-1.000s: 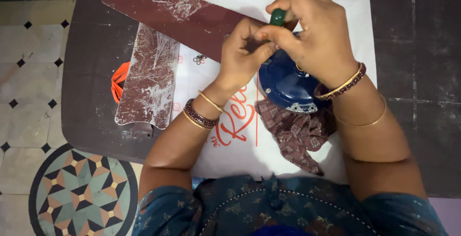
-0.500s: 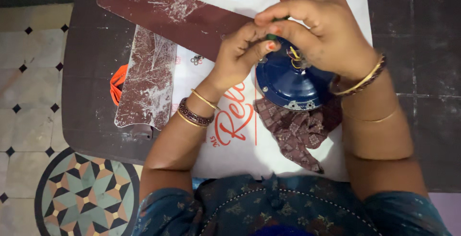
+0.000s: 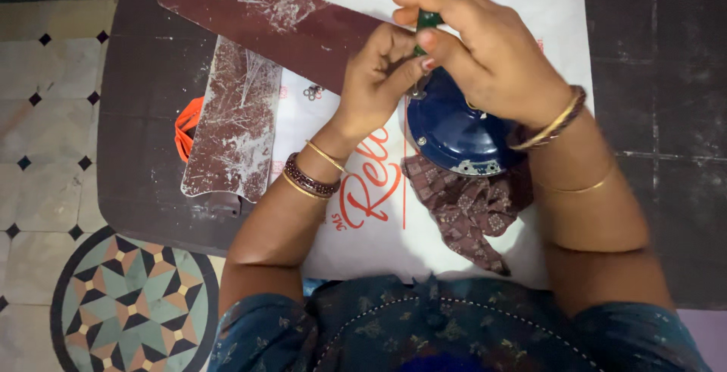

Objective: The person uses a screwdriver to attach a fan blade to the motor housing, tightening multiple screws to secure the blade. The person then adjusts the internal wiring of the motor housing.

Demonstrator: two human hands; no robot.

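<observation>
The biggest thing under you is the dark table (image 3: 666, 76), and on it lies a white sheet (image 3: 560, 16) with red print. Two dusty maroon fan blades (image 3: 242, 114) cross each other at the upper left, one of them reaching under your hands. The blue fan motor housing (image 3: 454, 126) sits on the sheet, near its middle, with a brown patterned cloth (image 3: 469, 209) just below it and touching it.

Since half a second ago your right hand (image 3: 492, 54) has risen a little, so the green handle of the tool (image 3: 428, 20) shows again between its clenched fingers; before, it was almost covered. The yellow wires on the housing, visible then, are now hidden under this hand. I judge from this that you turn the tool in short strokes at the upper left edge of the housing. Your left hand (image 3: 375, 84) stays there, its fingers pinched close around the lower part of the tool; what exactly they press I cannot tell.

Small metal rings (image 3: 313, 93) lie on the sheet beside the blades. An orange strap (image 3: 185, 129) looks out at the table's left edge, and the floor (image 3: 45, 114) has pale tiles with a round pattern
</observation>
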